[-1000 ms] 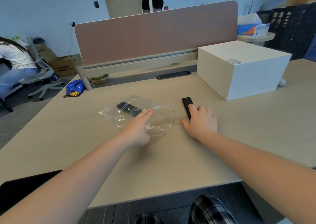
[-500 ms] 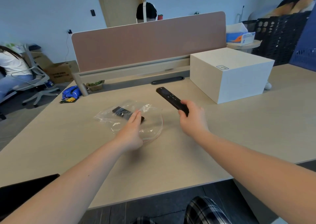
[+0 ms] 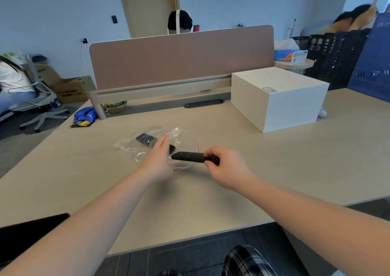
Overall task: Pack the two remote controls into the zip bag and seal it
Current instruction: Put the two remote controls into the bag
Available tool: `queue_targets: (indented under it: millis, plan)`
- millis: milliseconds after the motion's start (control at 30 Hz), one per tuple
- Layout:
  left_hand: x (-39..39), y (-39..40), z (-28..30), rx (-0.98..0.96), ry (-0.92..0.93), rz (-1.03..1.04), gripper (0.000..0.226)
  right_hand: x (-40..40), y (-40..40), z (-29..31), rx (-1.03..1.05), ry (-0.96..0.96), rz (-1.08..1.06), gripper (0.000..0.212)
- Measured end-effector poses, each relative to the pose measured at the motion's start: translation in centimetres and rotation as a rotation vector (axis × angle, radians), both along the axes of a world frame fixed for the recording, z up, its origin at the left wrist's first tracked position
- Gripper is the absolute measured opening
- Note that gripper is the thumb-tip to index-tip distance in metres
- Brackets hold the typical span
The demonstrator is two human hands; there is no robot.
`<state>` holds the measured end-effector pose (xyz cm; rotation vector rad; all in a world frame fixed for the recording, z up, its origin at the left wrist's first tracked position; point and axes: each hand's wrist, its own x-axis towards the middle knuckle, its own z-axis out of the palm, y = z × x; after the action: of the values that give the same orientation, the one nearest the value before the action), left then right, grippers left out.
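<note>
Second remote (image 3: 191, 157) swung bagward (image 3: 147, 147); two remotes total.

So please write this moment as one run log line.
left hand: on zip bag | right hand: holding second remote at bag mouth | first remote: inside | seal: open

Even bright indoor light; soft shadows; edges bowed, slightly blurred.

Desk (image 3: 232, 202): light wood | Divider panel (image 3: 181, 58): mauve | Walls (image 3: 52, 12): pale blue | Door (image 3: 147, 7): beige | Floor (image 3: 19, 147): grey
</note>
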<state>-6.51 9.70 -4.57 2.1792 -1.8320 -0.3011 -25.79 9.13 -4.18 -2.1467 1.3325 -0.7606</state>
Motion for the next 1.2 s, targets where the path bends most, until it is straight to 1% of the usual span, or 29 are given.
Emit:
queue_targets:
  millis: [200,333,400,467,533,600,633,700,733,900,967,1100,1200]
  plan:
    - [0.2,0.0,0.1,-0.056,0.003,-0.117,0.083,4.8,-1.3,-1.8,0.029,-0.006,0.039,0.009]
    - [0.9,0.0,-0.2,-0.054,0.010,-0.120,0.088,7.8,-2.1,-2.4,0.050,0.025,0.114,0.031]
    - [1.3,0.1,-0.3,-0.038,0.020,-0.109,0.088,8.9,-2.5,-2.5,0.041,0.068,0.138,0.047]
    - [1.7,0.2,-0.4,-0.033,0.039,-0.109,0.086,9.9,-3.0,-2.4,0.041,0.111,0.154,0.051]
    - [2.0,0.4,-0.4,-0.036,0.038,-0.125,0.083,10.6,-3.2,-2.2,0.044,0.197,0.198,0.043]
    - [2.3,0.5,-0.6,-0.043,0.033,-0.140,0.080,11.0,-3.3,-1.9,0.058,0.260,0.275,0.020]
    - [2.4,0.6,-0.6,-0.043,0.036,-0.145,0.079,11.0,-3.4,-1.8,0.070,0.257,0.316,0.011]
    - [2.7,0.6,-0.8,-0.045,0.049,-0.157,0.079,11.0,-3.8,-2.1,0.103,0.239,0.360,0.026]
    - [2.8,0.6,-0.8,-0.047,0.057,-0.161,0.079,11.0,-4.1,-2.3,0.110,0.248,0.354,0.029]
    - [3.2,0.4,-0.8,-0.040,0.073,-0.172,0.080,11.1,-4.9,-3.1,-0.034,0.293,0.256,0.011]
    - [3.2,0.5,-0.8,-0.037,0.074,-0.169,0.080,11.7,-4.7,-3.3,-0.073,0.327,0.235,0.016]
    - [3.4,0.5,-1.1,-0.030,0.066,-0.162,0.078,12.9,-4.7,-3.6,-0.040,0.378,0.173,0.021]
    - [3.5,0.6,-1.1,-0.017,0.061,-0.164,0.080,13.5,-5.0,-3.3,-0.052,0.456,0.204,0.029]
